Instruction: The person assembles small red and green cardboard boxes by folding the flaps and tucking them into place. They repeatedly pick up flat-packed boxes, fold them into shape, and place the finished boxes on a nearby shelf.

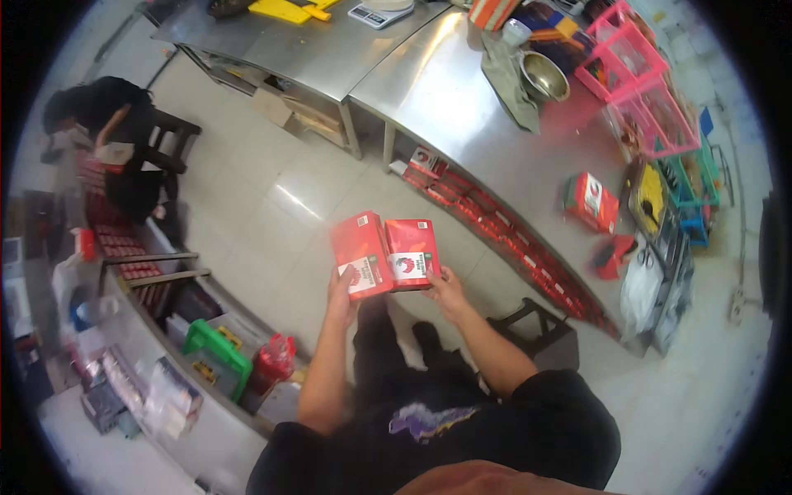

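Note:
Two stacks of flat red packs with white labels are held side by side in front of my body, above the floor. My left hand (342,290) grips the lower left edge of the left red pack (360,239), its fingers partly hidden underneath. At the lower right corner of the right red pack (410,237), my right hand (446,292) has its thumb on the edge. The two packs touch or nearly touch along their inner sides, and the left one looks slightly blurred.
A steel table (462,91) stands ahead and right, with many red packs (495,227) on its lower shelf. On top are a red box (592,202), a metal bowl (544,76) and pink baskets (631,62). A person (124,140) bends at far left; a stool (540,330) is beside me.

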The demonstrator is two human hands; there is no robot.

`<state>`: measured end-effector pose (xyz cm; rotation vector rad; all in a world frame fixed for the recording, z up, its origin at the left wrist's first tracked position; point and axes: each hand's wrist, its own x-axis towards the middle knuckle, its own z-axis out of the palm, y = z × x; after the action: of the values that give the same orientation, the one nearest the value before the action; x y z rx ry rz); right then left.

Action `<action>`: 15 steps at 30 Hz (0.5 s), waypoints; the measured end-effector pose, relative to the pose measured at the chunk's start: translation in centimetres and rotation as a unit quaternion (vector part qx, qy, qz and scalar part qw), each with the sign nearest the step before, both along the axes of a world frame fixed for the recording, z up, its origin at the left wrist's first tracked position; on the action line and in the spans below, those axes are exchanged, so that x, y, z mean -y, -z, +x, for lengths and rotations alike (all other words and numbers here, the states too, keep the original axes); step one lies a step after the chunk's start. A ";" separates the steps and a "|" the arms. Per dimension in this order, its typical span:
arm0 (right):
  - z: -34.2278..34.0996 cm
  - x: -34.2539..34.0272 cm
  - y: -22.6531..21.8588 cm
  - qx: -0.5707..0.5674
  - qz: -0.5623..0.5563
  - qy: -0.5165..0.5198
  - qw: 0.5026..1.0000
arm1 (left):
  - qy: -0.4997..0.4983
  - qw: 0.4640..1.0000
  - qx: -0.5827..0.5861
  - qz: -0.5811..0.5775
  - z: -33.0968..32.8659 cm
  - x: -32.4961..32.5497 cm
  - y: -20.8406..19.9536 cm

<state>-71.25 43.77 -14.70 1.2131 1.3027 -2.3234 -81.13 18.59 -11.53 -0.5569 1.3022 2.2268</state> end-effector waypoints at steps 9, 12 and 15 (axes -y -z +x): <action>-22.6 -3.4 16.6 -0.082 0.047 0.199 0.975 | 0.245 0.917 -0.246 -0.195 -23.5 -7.9 11.9; -26.8 -4.6 18.4 -0.173 -0.008 0.257 0.951 | 0.235 0.905 -0.302 -0.185 -27.8 -13.3 14.9; -27.8 -5.5 20.0 -0.127 0.057 0.288 0.947 | 0.212 0.918 -0.298 -0.152 -29.8 -18.1 18.2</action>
<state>-99.03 49.30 -34.67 1.5417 1.3052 -2.9269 -110.92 36.68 -29.72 0.3284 1.8736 1.8906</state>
